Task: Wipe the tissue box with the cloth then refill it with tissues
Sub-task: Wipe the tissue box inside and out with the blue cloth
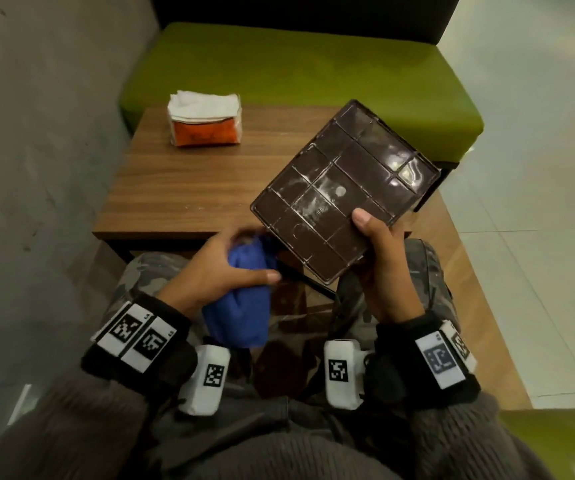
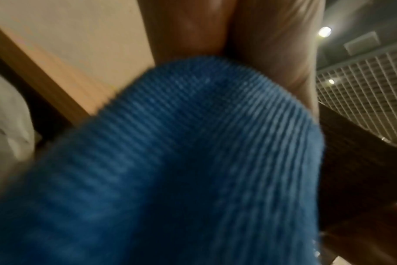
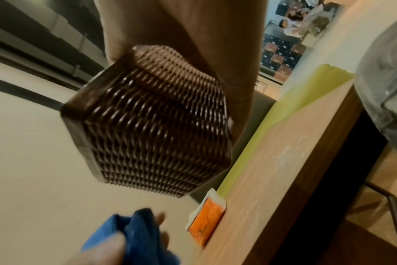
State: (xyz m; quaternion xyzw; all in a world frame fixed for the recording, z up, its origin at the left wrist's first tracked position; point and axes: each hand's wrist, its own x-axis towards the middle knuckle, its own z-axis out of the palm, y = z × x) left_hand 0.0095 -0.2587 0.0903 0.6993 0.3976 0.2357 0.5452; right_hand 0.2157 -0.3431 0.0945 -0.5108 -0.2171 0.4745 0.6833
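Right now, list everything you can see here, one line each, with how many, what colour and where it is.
tissue box: one, dark brown with woven sides, held up above the table's near right edge, dusty underside facing the head camera
cloth: one, blue, bunched in the left hand over the lap
tissue pack: one, orange wrapper with white tissues on top, at the table's far left
table: one, brown wood grain, in front of the person
bench seat: one, green cushion, beyond the table
left hand: grips the cloth
right hand: grips the tissue box at its near edge, thumb on the underside
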